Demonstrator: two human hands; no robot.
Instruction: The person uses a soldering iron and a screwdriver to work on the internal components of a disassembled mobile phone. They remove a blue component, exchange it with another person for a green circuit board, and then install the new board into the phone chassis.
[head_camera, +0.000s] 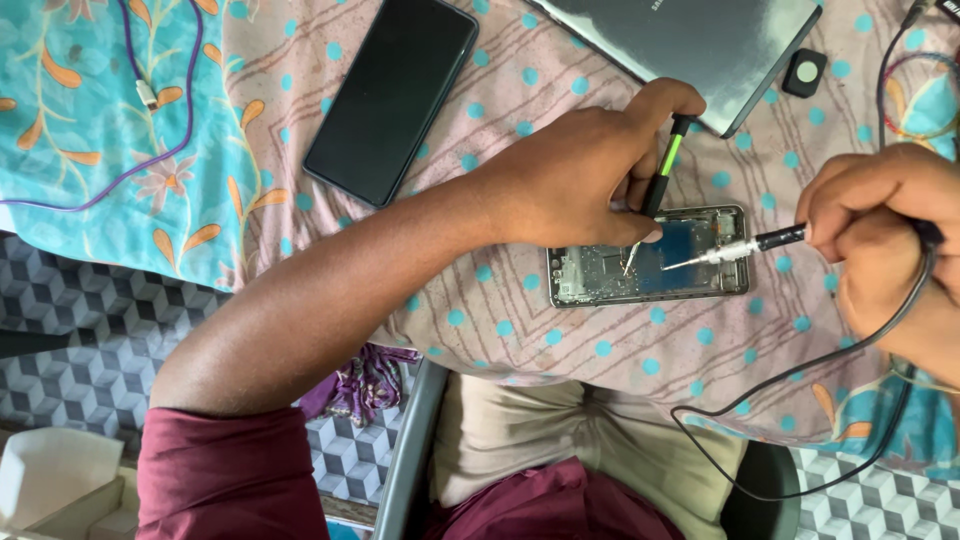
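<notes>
Left hand (570, 185) gripping tweezers (655, 185) and right hand (880, 240) clasping a soldering iron (745, 247) meet over an opened phone (650, 268), work best done steadily.

Table (520, 345) under pink dotted cloth (300, 130); on it: opened phone (648, 270), black phone (392, 98) face up, grey laptop (700, 45), small black square puck (804, 72), purple cable (160, 110).

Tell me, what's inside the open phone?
Inside the open phone are a blue panel and grey metal parts. The left hand covers its top edge.
</notes>
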